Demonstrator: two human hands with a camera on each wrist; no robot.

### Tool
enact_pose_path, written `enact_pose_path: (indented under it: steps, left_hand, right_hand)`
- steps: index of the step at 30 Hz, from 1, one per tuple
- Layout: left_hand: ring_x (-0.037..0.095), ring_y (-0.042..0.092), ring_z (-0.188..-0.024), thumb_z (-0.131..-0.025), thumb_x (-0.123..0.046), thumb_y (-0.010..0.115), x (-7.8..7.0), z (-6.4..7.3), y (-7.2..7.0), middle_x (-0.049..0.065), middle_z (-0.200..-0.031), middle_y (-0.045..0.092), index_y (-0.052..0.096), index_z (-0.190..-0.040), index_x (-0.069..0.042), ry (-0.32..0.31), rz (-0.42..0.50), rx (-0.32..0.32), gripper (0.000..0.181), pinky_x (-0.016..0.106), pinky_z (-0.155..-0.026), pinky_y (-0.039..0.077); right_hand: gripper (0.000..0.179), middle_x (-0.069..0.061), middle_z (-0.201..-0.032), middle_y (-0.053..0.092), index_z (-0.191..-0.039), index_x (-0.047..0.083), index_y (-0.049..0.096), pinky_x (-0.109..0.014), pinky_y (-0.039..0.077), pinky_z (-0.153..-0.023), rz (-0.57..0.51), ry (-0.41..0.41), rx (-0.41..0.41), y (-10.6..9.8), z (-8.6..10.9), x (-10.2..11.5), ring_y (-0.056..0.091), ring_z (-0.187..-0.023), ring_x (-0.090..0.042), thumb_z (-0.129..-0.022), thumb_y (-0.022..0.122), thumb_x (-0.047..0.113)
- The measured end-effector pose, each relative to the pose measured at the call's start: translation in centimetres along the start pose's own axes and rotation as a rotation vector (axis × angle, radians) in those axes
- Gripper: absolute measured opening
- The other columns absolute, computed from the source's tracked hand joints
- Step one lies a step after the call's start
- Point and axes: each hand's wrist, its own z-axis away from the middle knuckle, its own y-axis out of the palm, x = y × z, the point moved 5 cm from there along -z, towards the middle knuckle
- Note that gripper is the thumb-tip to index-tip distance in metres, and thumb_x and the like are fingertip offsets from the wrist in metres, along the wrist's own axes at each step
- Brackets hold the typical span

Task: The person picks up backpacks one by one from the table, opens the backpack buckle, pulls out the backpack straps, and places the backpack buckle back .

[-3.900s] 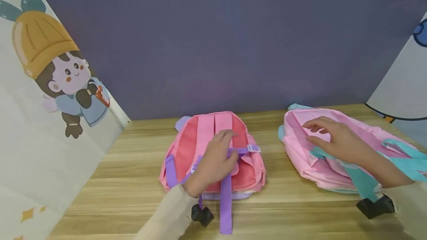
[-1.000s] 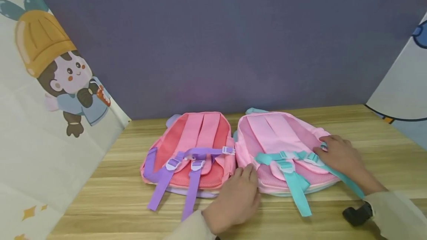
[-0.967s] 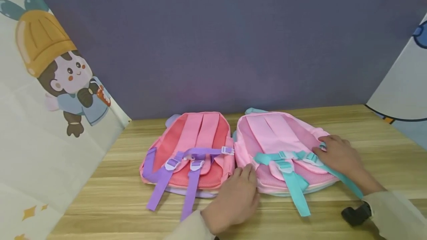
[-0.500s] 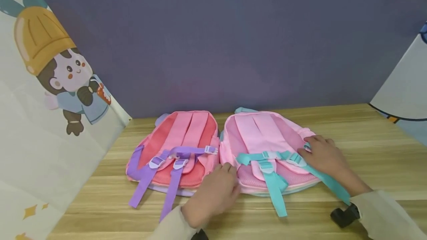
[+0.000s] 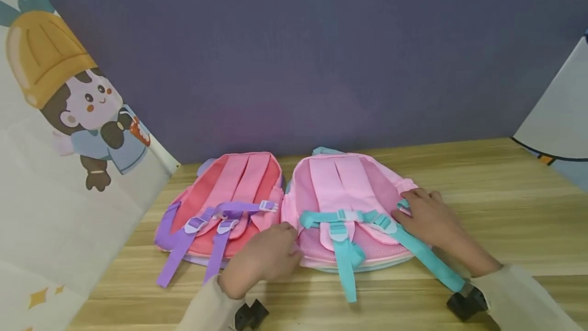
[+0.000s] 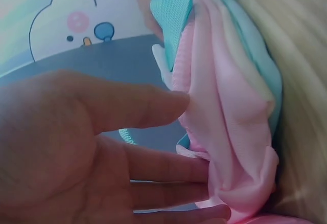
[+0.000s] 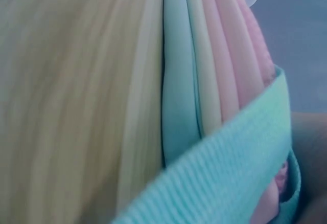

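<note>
A light pink backpack [image 5: 367, 172] with turquoise straps lies straps-up on the wooden table. Against its left side lies a coral-pink backpack [image 5: 220, 183] with purple straps. My left hand [image 5: 268, 250] is at the lower left corner of the light pink backpack. In the left wrist view, the fairly straight fingers and thumb of that hand [image 6: 76, 147] touch the side of its fabric [image 6: 230, 121]. My right hand [image 5: 429, 218] rests on the right side of the same backpack, fingers slightly bent. In the right wrist view, a turquoise strap [image 7: 219, 168] covers the foreground; the right fingers are hidden there.
The wooden table [image 5: 496, 203] runs back to a dark grey-blue panel [image 5: 321, 65]. On the left stands a white panel [image 5: 41, 234] with a cartoon figure. Another white panel [image 5: 560, 101] stands at the right. Loose strap ends hang toward the front.
Earlier the backpacks lay apart, with a hand over each; the light pink one has come left against the other. Over the last second both backpacks and both hands have shifted further left.
</note>
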Motion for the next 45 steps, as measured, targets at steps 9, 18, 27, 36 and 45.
enact_pose_path:
  steps: [9, 18, 27, 36, 45]
  left_hand:
    - [0.013, 0.052, -0.076, -0.09, -0.027, 0.061, 0.0, 0.1, -0.3, 0.002, -0.091, 0.057, 0.061, -0.098, -0.004, -0.028, 0.046, 0.048, 0.024, 0.035, -0.076, 0.049]
    - [0.006, 0.036, -0.05, -0.091, -0.022, 0.059, -3.1, 0.8, -1.9, -0.007, -0.054, 0.037, 0.048, -0.062, -0.016, 0.129, 0.0, -0.122, 0.031, 0.023, -0.048, 0.035]
    - [0.015, 0.062, -0.092, -0.09, -0.011, 0.06, -5.9, -1.8, -3.0, 0.006, -0.104, 0.066, 0.063, -0.109, -0.005, 0.301, 0.086, -0.384, 0.02, 0.025, -0.081, 0.051]
    - [0.019, 0.058, -0.105, -0.088, -0.011, 0.063, -4.9, -6.0, -0.7, 0.01, -0.119, 0.06, 0.058, -0.122, -0.001, 0.204, 0.105, -0.312, 0.035, 0.027, -0.094, 0.047]
    - [0.018, 0.059, -0.091, -0.086, -0.012, 0.066, -3.2, -7.8, 1.1, 0.01, -0.102, 0.062, 0.063, -0.114, -0.001, 0.16, 0.192, -0.299, 0.031, 0.027, -0.085, 0.049]
  right_hand:
    - [0.043, -0.027, -0.113, 0.058, -0.112, -0.007, 0.059, -0.054, 0.034, -0.088, -0.008, -0.026, -0.01, -0.2, 0.0, 0.3, 0.05, -0.104, -0.043, -0.088, 0.061, 0.028]
    - [0.045, -0.028, -0.117, 0.058, -0.116, -0.006, 0.059, -0.061, 0.036, -0.086, -0.031, -0.037, 0.043, -0.5, 0.0, -0.2, 0.051, -0.108, -0.048, -0.088, 0.062, 0.03]
    - [0.033, -0.023, -0.115, 0.061, -0.11, -0.003, 0.062, -0.058, 0.044, -0.078, -0.224, -0.094, -0.048, -2.3, -0.7, 1.7, 0.057, -0.101, -0.041, -0.086, 0.066, 0.02]
    - [0.032, -0.018, -0.111, 0.064, -0.113, -0.003, 0.06, -0.051, 0.049, -0.087, -0.401, -0.285, 0.033, -1.0, -2.0, 6.4, 0.06, -0.105, -0.036, -0.085, 0.068, 0.01]
    - [0.037, -0.006, -0.105, 0.063, -0.115, 0.002, 0.059, -0.04, 0.05, -0.083, -0.333, -0.38, 0.115, 1.1, -2.5, 7.8, 0.06, -0.095, -0.022, -0.081, 0.072, 0.007]
